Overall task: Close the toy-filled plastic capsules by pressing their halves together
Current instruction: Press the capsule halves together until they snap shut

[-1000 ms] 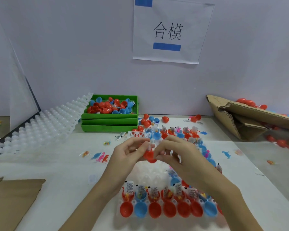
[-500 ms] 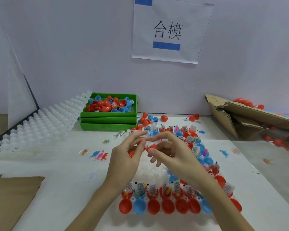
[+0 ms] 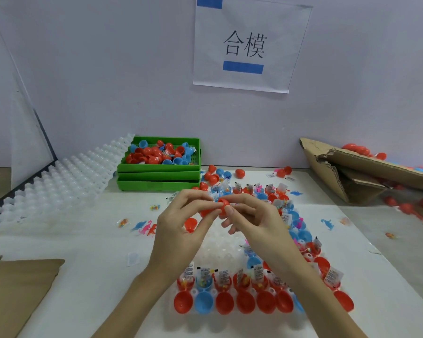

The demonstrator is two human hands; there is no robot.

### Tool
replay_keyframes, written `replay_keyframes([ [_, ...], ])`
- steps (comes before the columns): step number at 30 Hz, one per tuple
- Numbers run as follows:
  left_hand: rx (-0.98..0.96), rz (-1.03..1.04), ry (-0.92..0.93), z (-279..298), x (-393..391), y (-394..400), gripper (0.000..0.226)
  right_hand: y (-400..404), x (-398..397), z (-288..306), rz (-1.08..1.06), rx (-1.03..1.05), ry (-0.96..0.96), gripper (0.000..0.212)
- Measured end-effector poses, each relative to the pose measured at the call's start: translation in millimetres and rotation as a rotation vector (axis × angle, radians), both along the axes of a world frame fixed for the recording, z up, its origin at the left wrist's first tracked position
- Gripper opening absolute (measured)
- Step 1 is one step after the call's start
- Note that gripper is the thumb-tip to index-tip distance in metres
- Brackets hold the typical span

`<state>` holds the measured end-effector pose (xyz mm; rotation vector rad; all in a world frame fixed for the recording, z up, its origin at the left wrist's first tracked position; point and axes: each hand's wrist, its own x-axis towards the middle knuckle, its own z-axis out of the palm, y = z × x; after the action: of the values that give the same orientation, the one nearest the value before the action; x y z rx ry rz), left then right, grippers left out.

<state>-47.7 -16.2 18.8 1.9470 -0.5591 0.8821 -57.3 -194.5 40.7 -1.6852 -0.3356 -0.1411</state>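
**Red capsule held between both hands above the tray**

Both hands meet over the middle of the white tray [image 3: 220, 252], holding one red capsule [image 3: 221, 206] in the air. The left hand [image 3: 181, 228] pinches its left side between thumb and forefinger, and the right hand [image 3: 252, 220] curls its thumb and fingers round the right side. The seam between the halves is covered by fingertips, so whether it has snapped shut cannot be told.

The likeliest fault, as I judge it, is a crooked press: if the halves meet off-line, one rim could ride over the other and the capsule would spring open or pinch the toy's paper label. A slip from such small fingertip holds would drop it among the open capsules [image 3: 232, 281] along the tray's near edge (they stand with labels poking up and could be knocked over).

Another red half [image 3: 190, 224] shows just below the left palm; whether it rests on the tray or is held cannot be made out. The right side of the tray lies behind the right forearm. Beyond the tray's far edge sits a green bin [image 3: 156, 167] of loose halves, and the cardboard box [image 3: 366, 172] off to the tray's right is cut by the frame.
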Motion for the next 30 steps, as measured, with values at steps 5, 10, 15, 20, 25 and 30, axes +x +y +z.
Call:
replay_keyframes([
  [5,-0.055,-0.056,0.001,-2.2,-0.8,-2.5,0.016,0.9,-2.4,2.3,0.045,0.010,0.000,0.020],
  [10,-0.348,-0.210,0.209,-0.7,-2.5,-2.0,0.023,1.6,-2.5,1.8,0.033,0.013,-0.009,0.018],
  [15,-0.232,-0.188,0.142,3.1,-1.6,0.6,0.018,4.6,-3.6,1.8,-0.004,0.041,-0.015,0.020],
  [20,-0.226,-0.148,0.109,1.0,-3.3,-0.8,0.019,8.6,-6.3,1.0,-0.036,0.091,-0.028,0.023],
  [25,-0.295,-0.187,0.161,1.4,-3.6,-0.9,0.018,7.8,-5.0,1.0,-0.036,0.097,-0.015,0.018],
  [30,-0.228,-0.234,0.186,0.3,-3.2,0.0,0.027,5.2,-4.7,4.2,-0.009,0.096,0.003,0.020],
])
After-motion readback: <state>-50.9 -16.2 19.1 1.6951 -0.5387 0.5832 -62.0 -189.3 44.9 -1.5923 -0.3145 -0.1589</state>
